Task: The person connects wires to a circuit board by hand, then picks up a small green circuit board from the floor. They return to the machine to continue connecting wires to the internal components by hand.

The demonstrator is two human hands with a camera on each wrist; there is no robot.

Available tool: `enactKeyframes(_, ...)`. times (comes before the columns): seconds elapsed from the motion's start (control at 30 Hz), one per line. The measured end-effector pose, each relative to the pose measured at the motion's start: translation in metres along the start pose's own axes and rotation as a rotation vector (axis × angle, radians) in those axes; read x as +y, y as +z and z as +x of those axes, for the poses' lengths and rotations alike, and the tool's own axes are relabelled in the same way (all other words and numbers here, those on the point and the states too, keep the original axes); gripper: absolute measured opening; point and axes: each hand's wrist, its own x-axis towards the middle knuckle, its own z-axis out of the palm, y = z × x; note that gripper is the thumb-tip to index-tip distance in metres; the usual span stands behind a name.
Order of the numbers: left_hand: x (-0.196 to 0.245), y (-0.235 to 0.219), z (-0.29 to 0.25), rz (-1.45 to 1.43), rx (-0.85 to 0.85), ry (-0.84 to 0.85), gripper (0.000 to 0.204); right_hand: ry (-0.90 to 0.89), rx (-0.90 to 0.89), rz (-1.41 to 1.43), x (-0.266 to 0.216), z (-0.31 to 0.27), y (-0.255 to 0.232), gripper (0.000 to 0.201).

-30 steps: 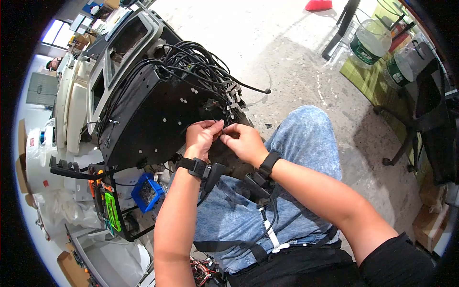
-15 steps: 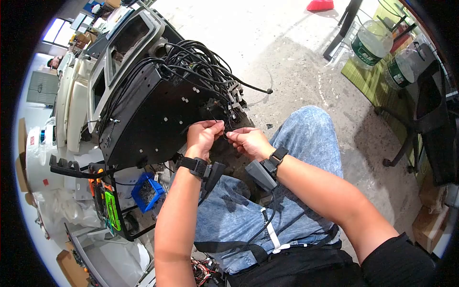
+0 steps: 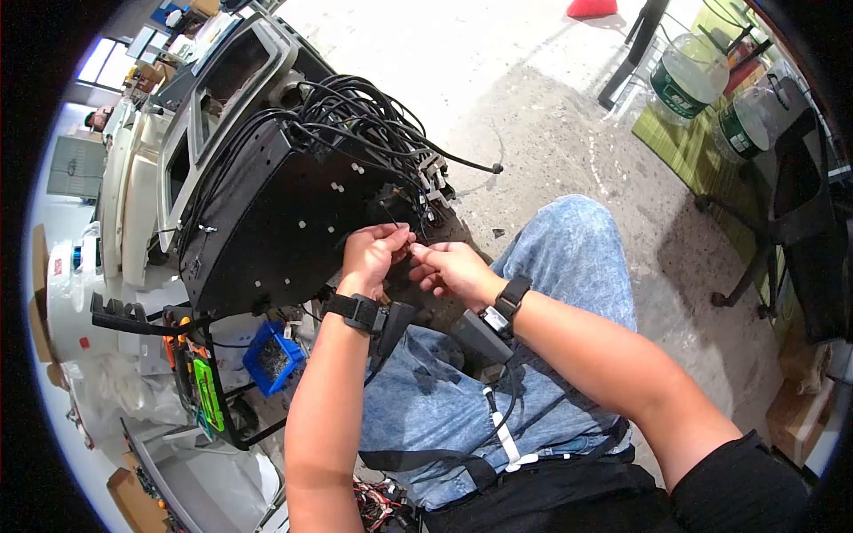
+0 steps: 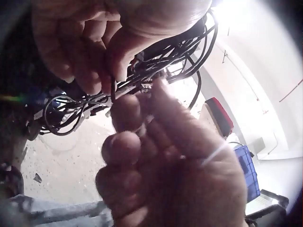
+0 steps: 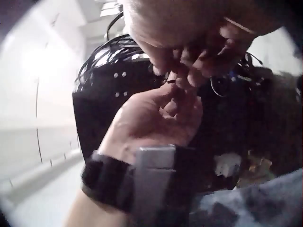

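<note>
Head view has two hands up close, tips nearly meeting. Left hand looks to be pinching thumb to finger, and the right hand does the same from the other side. Both seem to be on one thin black flexible cable, sitting right between the fingertips, in front of the big black flat panel. My guess on the fingertip grip: something that skinny leaves no room for a fist, and having both hands close steadies a short length. Can't tell where the cable's ends go, fingers block it.

Each wrist wears a black strap, so two straps. Panel's got eight small pale spots by my count: two pairs plus four singles. Thick tangled bundle of black cables is slung over the panel's upper edge, probably to be out of the way; way too knotted to count. One blue plastic bin sits off to the left, presumably parked within reach.

Further out on the right: two clear plastic bottles with green labels, standing on a yellow-green striped surface. One red object at the top, cut off.
</note>
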Motion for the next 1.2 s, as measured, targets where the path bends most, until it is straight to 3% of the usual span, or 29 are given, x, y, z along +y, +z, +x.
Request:
enactKeyframes(0.07, 0.003, 0.002, -0.002, -0.012, -0.006, -0.003, 0.014, 0.011, -0.077, 0.081, 0.002, 0.002, 0.0, 0.027)
enactKeyframes(0.13, 0.006, 0.006, -0.007, -0.001, 0.035, 0.005, 0.015, -0.169, 0.025, -0.091, 0.006, 0.008, 0.003, 0.029)
enactKeyframes(0.2, 0.009, 0.008, -0.008, 0.008, 0.03, -0.001, 0.015, -0.229, 0.104, -0.253, 0.006, 0.011, 0.003, 0.024)
enactKeyframes(0.27, 0.006, 0.008, -0.007, 0.013, 0.024, -0.007, 0.016, -0.639, 0.401, -0.972, 0.0, 0.004, 0.009, 0.017)
enactKeyframes(0.4, 0.001, 0.007, -0.004, 0.04, 0.056, 0.043, 0.018, -0.76, 0.469, -1.307, 0.003, -0.001, 0.008, 0.025)
enactKeyframes(0.43, 0.002, 0.007, -0.005, 0.049, 0.075, 0.076, 0.019, -0.76, 0.469, -1.308, 0.005, 0.002, 0.006, 0.025)
enactKeyframes(0.5, 0.005, 0.006, -0.006, 0.054, 0.076, 0.071, 0.018, -0.58, 0.421, -0.749, 0.009, 0.01, 0.004, 0.028)
enactKeyframes(0.53, 0.006, 0.006, -0.007, 0.061, 0.076, 0.067, 0.018, -0.288, 0.278, -0.426, 0.005, 0.011, 0.0, 0.033)
enactKeyframes(0.6, 0.004, 0.005, -0.004, 0.047, 0.075, 0.062, 0.018, -0.052, 0.131, -0.105, 0.01, 0.018, -0.008, 0.036)
enactKeyframes(0.63, 0.004, 0.006, -0.003, 0.032, 0.072, 0.057, 0.017, -0.054, 0.136, -0.105, 0.006, 0.013, -0.007, 0.036)
enactKeyframes(0.7, 0.005, 0.007, -0.004, 0.025, 0.074, 0.059, 0.017, 0.138, 0.049, 0.165, -0.001, 0.004, 0.0, 0.035)
enactKeyframes(0.73, 0.005, 0.006, -0.005, 0.017, 0.081, 0.061, 0.017, 0.14, 0.046, 0.165, 0.003, 0.007, -0.001, 0.035)
enactKeyframes(0.8, 0.004, 0.006, -0.005, 0.008, 0.077, 0.072, 0.017, -0.087, 0.073, -0.084, 0.015, 0.016, -0.007, 0.023)
enactKeyframes(0.87, 0.003, 0.004, -0.004, 0.001, 0.067, 0.082, 0.017, -0.151, 0.161, -0.11, 0.007, 0.009, -0.002, 0.018)
enactKeyframes(0.93, 0.002, 0.005, -0.003, 0.014, 0.052, 0.084, 0.017, -0.596, 0.358, -0.607, 0.0, 0.001, 0.005, 0.016)
enactKeyframes(1.0, 0.003, 0.003, -0.001, 0.034, 0.051, 0.098, 0.016, -0.816, 0.304, -0.745, -0.002, -0.007, 0.008, 0.02)
enactKeyframes(1.07, 0.004, 0.001, -0.002, 0.057, 0.061, 0.113, 0.016, -0.567, 0.22, -0.447, 0.001, -0.002, 0.007, 0.024)
enactKeyframes(1.13, 0.004, 0.0, -0.003, -0.022, 0.032, 0.07, 0.016, -0.373, 0.252, -0.257, 0.001, -0.001, 0.004, 0.027)
enactKeyframes(1.17, 0.004, 0.001, -0.004, -0.014, 0.045, 0.07, 0.017, -0.244, 0.209, -0.272, 0.001, 0.001, 0.002, 0.026)
enactKeyframes(1.2, 0.005, 0.003, -0.005, -0.014, 0.045, 0.069, 0.017, -0.243, 0.209, -0.271, 0.003, 0.003, 0.0, 0.026)
